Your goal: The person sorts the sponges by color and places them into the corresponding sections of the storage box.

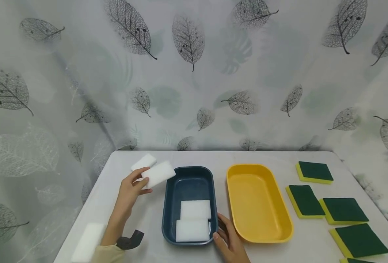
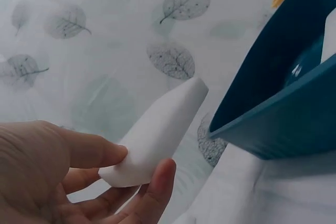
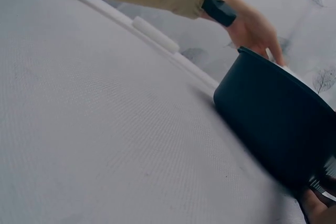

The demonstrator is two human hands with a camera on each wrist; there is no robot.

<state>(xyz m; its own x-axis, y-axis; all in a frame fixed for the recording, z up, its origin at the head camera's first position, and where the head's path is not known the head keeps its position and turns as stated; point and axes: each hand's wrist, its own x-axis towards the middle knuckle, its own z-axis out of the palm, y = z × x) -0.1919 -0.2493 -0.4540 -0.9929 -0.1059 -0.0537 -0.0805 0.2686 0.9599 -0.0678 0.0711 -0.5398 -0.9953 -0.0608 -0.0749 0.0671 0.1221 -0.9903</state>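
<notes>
My left hand (image 1: 130,190) pinches a white sponge (image 1: 159,174) between thumb and fingers, just left of the dark blue tray (image 1: 164,215). The left wrist view shows that sponge (image 2: 157,132) tilted, apart from the tray wall. Inside the tray's near half lie two white sponges, a front one (image 1: 192,231) and one behind it (image 1: 195,210). At the tray's right side near the front corner, my right hand (image 1: 231,241) holds the wall with curled fingers, its thumb at the rim. In the right wrist view only part of that hand (image 3: 317,208) shows.
Another white sponge (image 1: 143,161) lies behind my left hand, and one more (image 1: 88,243) beside the left forearm. A yellow tray (image 1: 231,204) stands right of the blue one. Several green-and-yellow scouring sponges (image 1: 307,201) lie at the right. A leaf-print curtain (image 1: 187,91) hangs behind the table.
</notes>
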